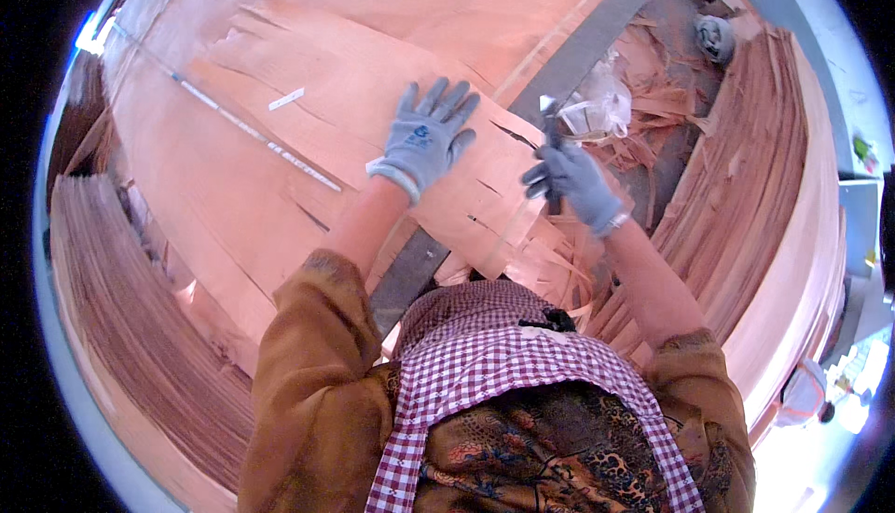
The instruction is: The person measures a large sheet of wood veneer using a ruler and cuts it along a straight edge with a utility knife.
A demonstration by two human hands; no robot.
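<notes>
A pale, thin sheet of wood veneer (pixel 345 61) lies on top of wider sheets, with dark splits in its surface and a ragged right edge. My left hand (pixel 421 145), in a grey-white work glove, presses flat on this sheet with its fingers spread. At the sheet's right edge, my gloved right hand (pixel 578 182) is closed around a dark, narrow, knife-like tool (pixel 550 123). The tool points away from me and is smeared by motion, so its exact kind is unclear. One dark split (pixel 513 135) runs close beside it.
Tall veneer stacks stand at left (pixel 130 299) and right (pixel 746 150). A long white measuring stick (pixel 242 126) and a small white slip (pixel 286 98) rest on the sheets. Torn veneer scraps (pixel 667 98) and a clear plastic bag (pixel 601 108) lie beyond the grey strip (pixel 559 61).
</notes>
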